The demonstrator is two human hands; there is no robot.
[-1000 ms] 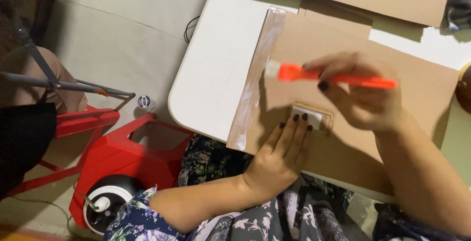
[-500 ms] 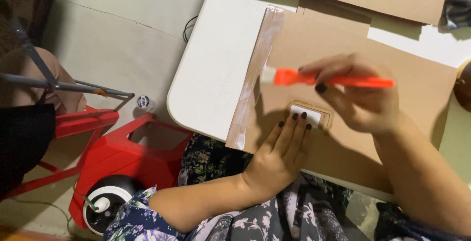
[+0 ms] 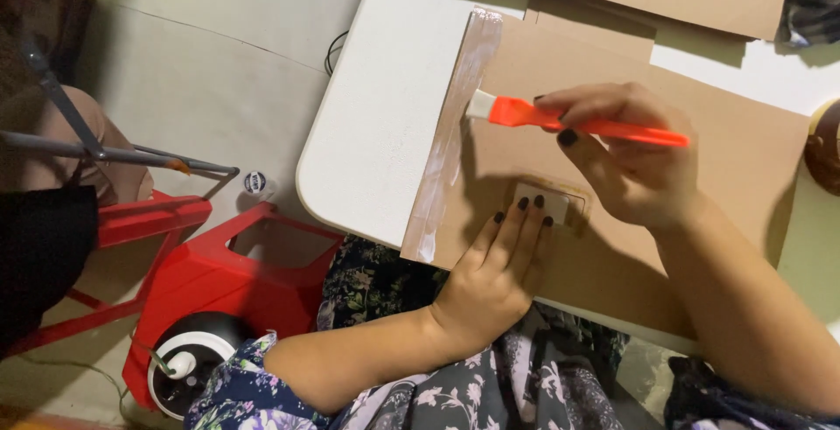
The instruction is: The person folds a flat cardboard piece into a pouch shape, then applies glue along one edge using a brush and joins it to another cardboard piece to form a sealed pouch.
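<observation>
Fingers of left hand (image 3: 494,277) splay flat on cardboard sheet (image 3: 726,159).

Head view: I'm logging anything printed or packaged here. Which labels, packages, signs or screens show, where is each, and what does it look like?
Small label: pale rectangle on the brown cardboard sheet, under the left hand fingertips.
Round cap or sticker: on the floor beside the red plastic toy, white ring with dark centre; too small to tell more.
No screens or signs in view.
</observation>
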